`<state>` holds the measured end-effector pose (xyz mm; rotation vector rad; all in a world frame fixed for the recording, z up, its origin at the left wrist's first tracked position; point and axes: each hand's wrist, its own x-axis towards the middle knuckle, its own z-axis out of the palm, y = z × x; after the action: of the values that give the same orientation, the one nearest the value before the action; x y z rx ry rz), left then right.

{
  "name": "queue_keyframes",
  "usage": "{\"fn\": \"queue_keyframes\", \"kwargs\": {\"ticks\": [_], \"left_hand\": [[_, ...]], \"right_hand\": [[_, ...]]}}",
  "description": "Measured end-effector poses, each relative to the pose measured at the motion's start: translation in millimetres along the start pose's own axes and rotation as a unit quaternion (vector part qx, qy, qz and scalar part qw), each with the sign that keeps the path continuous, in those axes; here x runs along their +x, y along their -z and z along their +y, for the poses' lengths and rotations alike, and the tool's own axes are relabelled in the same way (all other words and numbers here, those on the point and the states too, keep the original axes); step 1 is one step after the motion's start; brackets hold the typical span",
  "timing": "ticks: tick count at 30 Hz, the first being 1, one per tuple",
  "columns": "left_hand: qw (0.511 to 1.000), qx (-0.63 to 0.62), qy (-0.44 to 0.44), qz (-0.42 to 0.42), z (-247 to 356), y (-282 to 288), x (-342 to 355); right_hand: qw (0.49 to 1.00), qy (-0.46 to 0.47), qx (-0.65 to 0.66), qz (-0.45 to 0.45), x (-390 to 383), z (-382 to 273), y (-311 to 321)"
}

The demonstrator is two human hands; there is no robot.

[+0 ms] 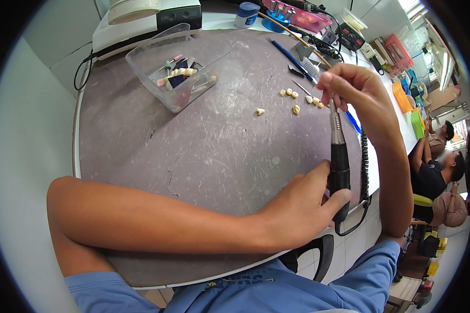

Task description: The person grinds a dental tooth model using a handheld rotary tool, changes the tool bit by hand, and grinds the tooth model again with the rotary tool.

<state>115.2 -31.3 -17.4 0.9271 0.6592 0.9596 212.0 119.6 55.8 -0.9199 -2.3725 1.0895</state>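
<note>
Looks like tip-end fiddling to me, left hand point(309, 201) wrapped round the black cylindrical handpiece point(340, 166), right hand point(356, 95) just beyond at its ribbed silver metal nose point(337, 128), can't tell if pinching anything, so next move probably needs a steady left grip.

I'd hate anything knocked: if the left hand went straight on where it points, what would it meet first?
Beyond the black handpiece it holds, the left hand would probably meet the coiled black cord first, though depth is unclear.
</note>
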Motion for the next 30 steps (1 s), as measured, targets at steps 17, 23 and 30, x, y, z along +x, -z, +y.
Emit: {"fn": "queue_keyframes", "kwargs": {"ticks": [17,23,30], "left_hand": [[0.996,0.023,-0.073,0.047,-9,-1,4],[1.000,0.013,0.003,-0.014,3,3,1],[1.000,0.005,0.008,-0.016,3,3,2]], "right_hand": [[0.993,-0.012,0.115,-0.005,0,12,4],[0.990,-0.010,0.139,-0.034,-6,16,7],[0.988,-0.028,0.148,-0.022,-10,14,7]]}}
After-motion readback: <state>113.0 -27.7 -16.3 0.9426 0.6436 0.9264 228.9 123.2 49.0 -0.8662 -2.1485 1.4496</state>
